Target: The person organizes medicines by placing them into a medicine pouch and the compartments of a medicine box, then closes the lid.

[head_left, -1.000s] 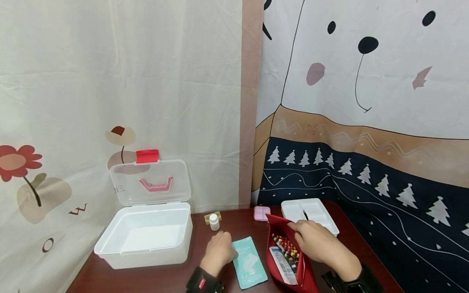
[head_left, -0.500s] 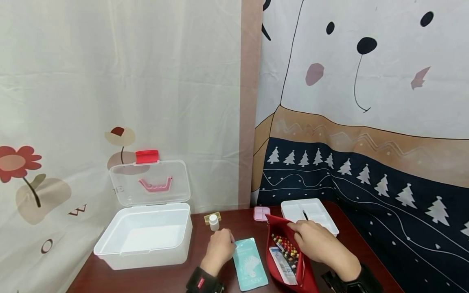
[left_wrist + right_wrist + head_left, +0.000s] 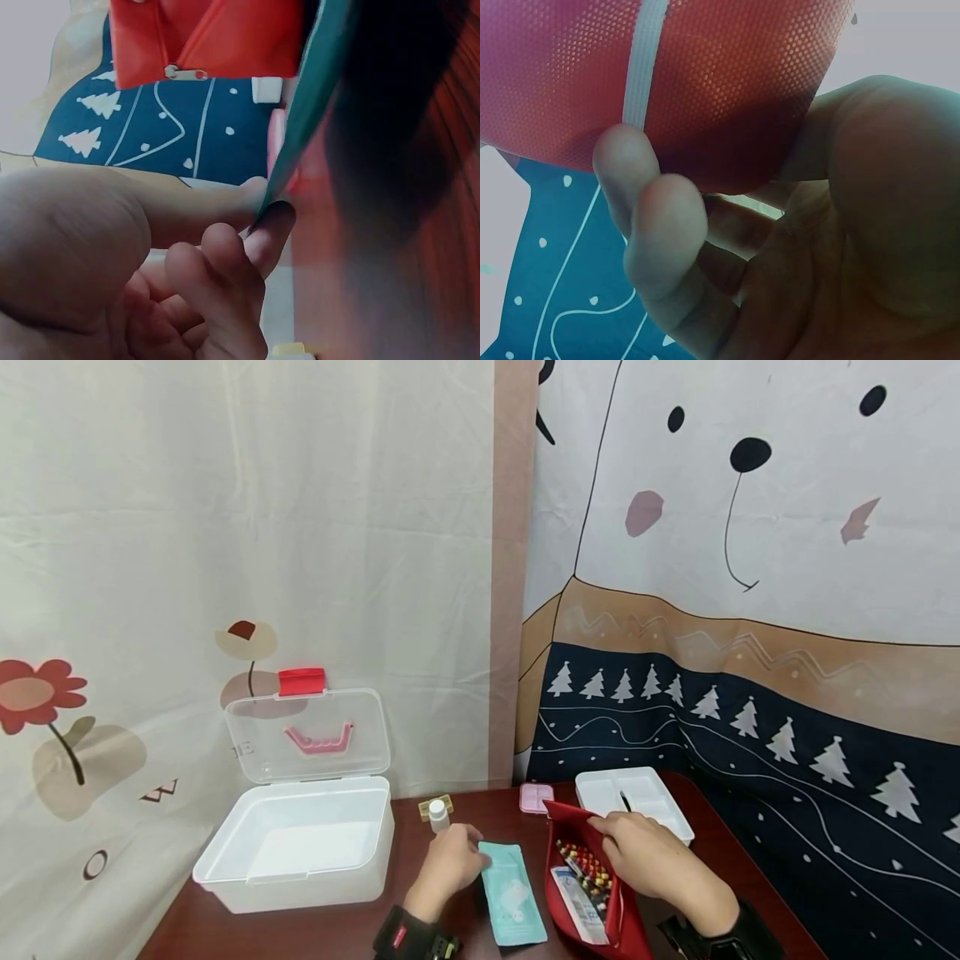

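Observation:
My left hand (image 3: pixel 448 867) pinches a corner of a flat teal packet (image 3: pixel 513 893) between thumb and fingertips. In the left wrist view the packet (image 3: pixel 315 82) is seen edge-on, tilted up over the table with a dark shadow beside it. My right hand (image 3: pixel 645 853) grips the edge of a red zip pouch (image 3: pixel 636 927), thumb on one side and fingers on the other. The pouch gapes, showing blister packs of red and yellow capsules (image 3: pixel 592 870) and a white-blue packet (image 3: pixel 579 906) inside. In the right wrist view the pouch's red fabric (image 3: pixel 727 82) fills the upper part.
On the left stands a white plastic box (image 3: pixel 300 889), its clear lid raised. A small white bottle (image 3: pixel 438 812) and a yellowish strip (image 3: pixel 424 808) are behind my left hand. A pink pill case (image 3: pixel 536 797) and a white tray (image 3: pixel 652 789) with a black item lie at the back right.
The teal packet has turned slightly, its top edge shifting a little, while my left hand has moved slightly up and its fingers have shifted at the corner. My right hand and the pouch stay put.

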Action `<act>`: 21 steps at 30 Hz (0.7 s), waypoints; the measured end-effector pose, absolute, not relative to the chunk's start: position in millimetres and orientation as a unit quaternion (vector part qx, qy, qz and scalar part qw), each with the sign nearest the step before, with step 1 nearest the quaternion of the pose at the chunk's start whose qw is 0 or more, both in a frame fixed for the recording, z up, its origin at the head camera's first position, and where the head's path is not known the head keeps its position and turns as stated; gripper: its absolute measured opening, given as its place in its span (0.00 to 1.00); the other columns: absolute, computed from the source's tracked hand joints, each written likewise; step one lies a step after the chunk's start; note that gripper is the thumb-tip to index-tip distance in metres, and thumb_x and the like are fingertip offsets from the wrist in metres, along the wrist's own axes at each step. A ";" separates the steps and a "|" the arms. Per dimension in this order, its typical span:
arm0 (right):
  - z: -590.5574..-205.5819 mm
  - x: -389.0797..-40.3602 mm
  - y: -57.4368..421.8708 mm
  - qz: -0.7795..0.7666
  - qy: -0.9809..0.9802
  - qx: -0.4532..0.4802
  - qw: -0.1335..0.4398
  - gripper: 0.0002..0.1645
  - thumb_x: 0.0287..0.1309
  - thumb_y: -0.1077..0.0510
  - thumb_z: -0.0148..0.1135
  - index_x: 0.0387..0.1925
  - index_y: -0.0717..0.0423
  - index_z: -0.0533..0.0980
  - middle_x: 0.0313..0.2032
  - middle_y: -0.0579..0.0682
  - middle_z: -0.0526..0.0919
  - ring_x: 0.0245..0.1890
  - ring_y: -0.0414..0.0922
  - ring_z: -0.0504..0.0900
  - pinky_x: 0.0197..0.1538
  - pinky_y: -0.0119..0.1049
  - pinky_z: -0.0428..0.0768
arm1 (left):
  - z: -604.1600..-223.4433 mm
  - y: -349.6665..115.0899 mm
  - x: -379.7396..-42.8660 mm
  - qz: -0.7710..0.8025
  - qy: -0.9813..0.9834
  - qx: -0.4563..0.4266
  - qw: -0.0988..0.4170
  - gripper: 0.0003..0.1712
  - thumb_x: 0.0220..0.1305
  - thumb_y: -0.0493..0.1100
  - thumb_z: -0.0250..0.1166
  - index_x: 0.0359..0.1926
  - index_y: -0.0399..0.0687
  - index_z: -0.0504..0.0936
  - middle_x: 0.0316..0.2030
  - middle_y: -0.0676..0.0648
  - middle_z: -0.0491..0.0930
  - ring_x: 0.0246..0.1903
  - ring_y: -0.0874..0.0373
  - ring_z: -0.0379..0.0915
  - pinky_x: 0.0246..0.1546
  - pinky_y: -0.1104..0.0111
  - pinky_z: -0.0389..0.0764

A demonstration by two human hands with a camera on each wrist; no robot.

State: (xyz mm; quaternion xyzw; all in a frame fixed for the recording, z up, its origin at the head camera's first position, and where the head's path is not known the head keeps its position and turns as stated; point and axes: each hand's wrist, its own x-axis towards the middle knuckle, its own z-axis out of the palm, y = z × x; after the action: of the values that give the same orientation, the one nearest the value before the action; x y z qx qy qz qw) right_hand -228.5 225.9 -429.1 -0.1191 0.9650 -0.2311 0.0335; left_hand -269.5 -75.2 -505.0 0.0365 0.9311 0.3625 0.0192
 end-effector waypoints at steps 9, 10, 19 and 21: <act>-429.1 -229.6 225.9 -0.235 0.964 -0.121 0.036 0.20 0.73 0.63 0.66 0.63 0.55 0.87 0.52 0.50 0.92 0.40 0.43 0.84 0.49 0.51 0.93 | -490.8 -76.0 -266.8 0.402 0.915 0.030 0.007 0.15 0.61 0.42 0.81 0.46 0.39 0.92 0.35 0.47 0.90 0.37 0.55 0.81 0.40 0.56 0.85; -428.8 -229.8 225.8 -0.235 0.964 -0.120 0.038 0.20 0.73 0.63 0.66 0.63 0.55 0.87 0.52 0.50 0.92 0.40 0.43 0.84 0.49 0.51 0.93 | -488.2 -76.8 -265.9 0.406 0.914 0.032 0.001 0.14 0.62 0.42 0.81 0.45 0.40 0.92 0.37 0.47 0.90 0.37 0.55 0.81 0.40 0.56 0.85; -429.3 -231.0 225.5 -0.231 0.965 -0.114 0.044 0.20 0.73 0.63 0.66 0.63 0.55 0.87 0.51 0.50 0.92 0.41 0.43 0.84 0.50 0.50 0.92 | -469.3 -82.0 -258.1 0.382 0.921 0.067 -0.038 0.05 0.71 0.44 0.73 0.42 0.48 0.89 0.31 0.51 0.85 0.30 0.59 0.76 0.33 0.62 0.75; -429.4 -230.6 225.5 -0.229 0.966 -0.115 0.044 0.20 0.73 0.63 0.66 0.63 0.56 0.87 0.52 0.50 0.92 0.41 0.43 0.84 0.50 0.50 0.92 | -466.1 -83.3 -256.5 0.380 0.921 0.066 -0.051 0.06 0.72 0.44 0.72 0.44 0.47 0.88 0.30 0.52 0.85 0.29 0.59 0.75 0.33 0.63 0.75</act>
State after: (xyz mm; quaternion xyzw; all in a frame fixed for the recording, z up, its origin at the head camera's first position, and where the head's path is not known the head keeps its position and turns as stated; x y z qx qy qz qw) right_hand -230.6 225.5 -429.4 -0.1146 0.9656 -0.2294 0.0440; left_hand -256.5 -83.3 -466.1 0.0660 0.9211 0.3801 -0.0515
